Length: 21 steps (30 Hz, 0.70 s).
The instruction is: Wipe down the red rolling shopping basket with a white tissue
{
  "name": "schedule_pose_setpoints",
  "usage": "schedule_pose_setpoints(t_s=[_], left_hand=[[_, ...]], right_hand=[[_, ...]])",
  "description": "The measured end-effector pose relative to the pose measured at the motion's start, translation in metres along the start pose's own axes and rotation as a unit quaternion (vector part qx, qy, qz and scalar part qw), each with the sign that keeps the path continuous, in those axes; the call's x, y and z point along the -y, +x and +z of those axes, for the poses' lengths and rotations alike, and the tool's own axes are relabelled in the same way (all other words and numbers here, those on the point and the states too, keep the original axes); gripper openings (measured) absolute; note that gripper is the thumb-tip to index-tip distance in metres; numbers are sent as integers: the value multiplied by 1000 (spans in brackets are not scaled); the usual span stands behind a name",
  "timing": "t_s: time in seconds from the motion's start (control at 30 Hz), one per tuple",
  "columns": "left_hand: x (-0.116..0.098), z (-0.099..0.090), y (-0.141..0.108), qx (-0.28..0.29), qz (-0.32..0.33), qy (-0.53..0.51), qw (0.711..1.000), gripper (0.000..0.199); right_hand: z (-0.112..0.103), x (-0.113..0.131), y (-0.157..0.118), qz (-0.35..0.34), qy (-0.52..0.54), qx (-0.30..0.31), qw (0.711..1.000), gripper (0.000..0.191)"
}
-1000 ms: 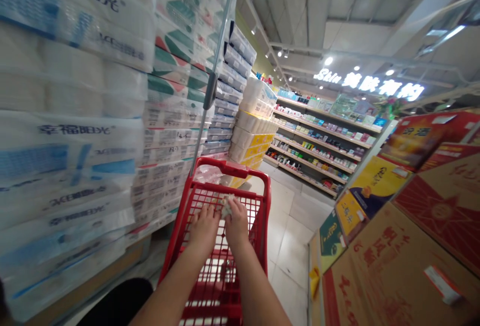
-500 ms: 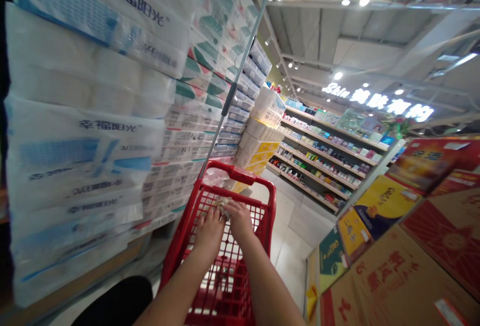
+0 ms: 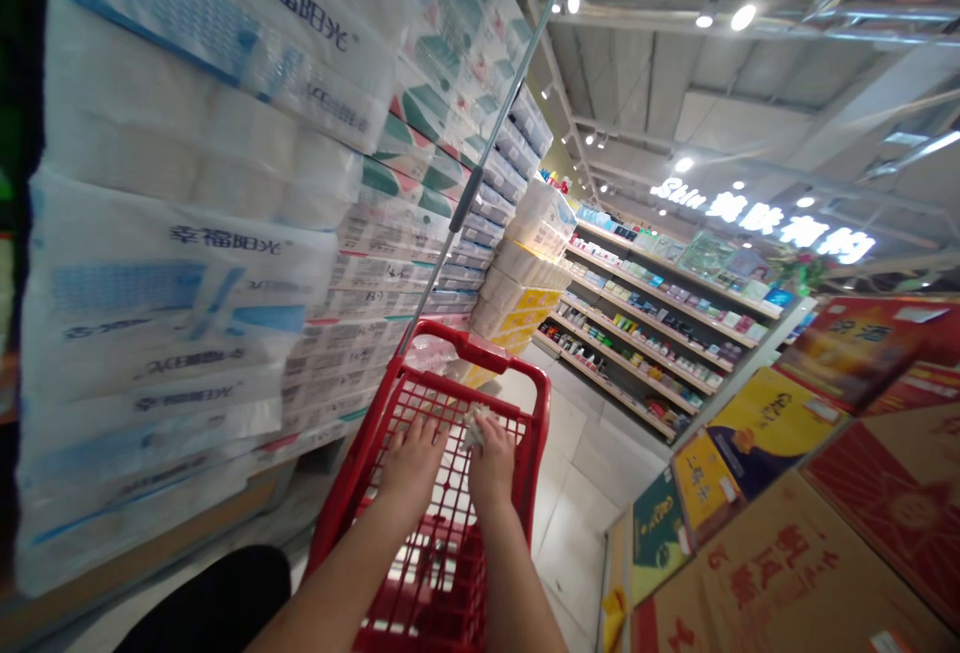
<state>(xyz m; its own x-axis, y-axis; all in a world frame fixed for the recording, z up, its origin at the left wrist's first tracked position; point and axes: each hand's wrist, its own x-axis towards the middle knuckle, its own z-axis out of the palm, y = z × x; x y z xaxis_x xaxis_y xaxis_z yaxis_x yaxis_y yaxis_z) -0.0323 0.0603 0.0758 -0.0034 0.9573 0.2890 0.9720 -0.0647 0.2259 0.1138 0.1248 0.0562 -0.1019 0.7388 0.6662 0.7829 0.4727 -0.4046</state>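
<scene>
- Red shopping cart point(image 3: 469, 345) sits straight below my view, its plastic grid filling the lower middle of the feed
- Just left of it I see towering stacks of plastic-wrapped toilet paper point(image 3: 180, 263)
- To its right, printed cardboard cartons point(image 3: 787, 553) pile up beyond a strip of tiled floor point(image 3: 577, 543)
- Farther off, store shelves point(image 3: 652, 318) of small boxed goods run beneath a lit sign point(image 3: 761, 218)
- My left hand point(image 3: 411, 468) lies wide, fingers spread on the grid
- My right hand point(image 3: 491, 463) is narrowed, its fingers pinching a crumpled white wad point(image 3: 474, 428) on the grid; I cannot tell its material
</scene>
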Motion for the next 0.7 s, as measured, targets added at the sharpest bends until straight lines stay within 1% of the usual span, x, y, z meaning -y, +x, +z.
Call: schedule_pose_setpoints(t_s=[0.07, 0.1, 0.17, 0.23, 0.33, 0.4, 0.5, 0.53, 0.6, 0.7], left_hand=[[0, 1, 0, -6, -1, 11, 1000, 55], [-1, 1, 0, -9, -1, 16, 1000, 56], [-3, 1, 0, -12, -5, 25, 1000, 58], [-7, 0, 2, -11, -12, 34, 999, 60], [-11, 2, 6, -7, -26, 50, 998, 61], [-11, 3, 7, -10, -22, 54, 998, 62], [-9, 0, 8, -13, 3, 55, 998, 61], [-9, -2, 7, -11, 9, 57, 998, 60], [-8, -8, 6, -8, 17, 60, 998, 58], [-9, -13, 6, -3, 23, 59, 998, 56]], right_hand=[[0, -3, -4, -21, 17, 6, 1000, 59], [0, -5, -6, -15, 20, -6, 1000, 59], [-1, -11, -9, 17, 12, -45, 999, 56], [0, -16, -13, 37, 6, -66, 997, 53], [3, -19, -18, 10, 15, -52, 998, 51], [4, -20, -19, 5, 18, -60, 998, 49], [0, -24, -18, 47, 7, -108, 993, 47], [-2, -26, -18, 58, 3, -114, 992, 46], [-5, -28, -17, 53, 7, -94, 994, 44], [-8, -29, -18, 17, 29, -42, 999, 42]])
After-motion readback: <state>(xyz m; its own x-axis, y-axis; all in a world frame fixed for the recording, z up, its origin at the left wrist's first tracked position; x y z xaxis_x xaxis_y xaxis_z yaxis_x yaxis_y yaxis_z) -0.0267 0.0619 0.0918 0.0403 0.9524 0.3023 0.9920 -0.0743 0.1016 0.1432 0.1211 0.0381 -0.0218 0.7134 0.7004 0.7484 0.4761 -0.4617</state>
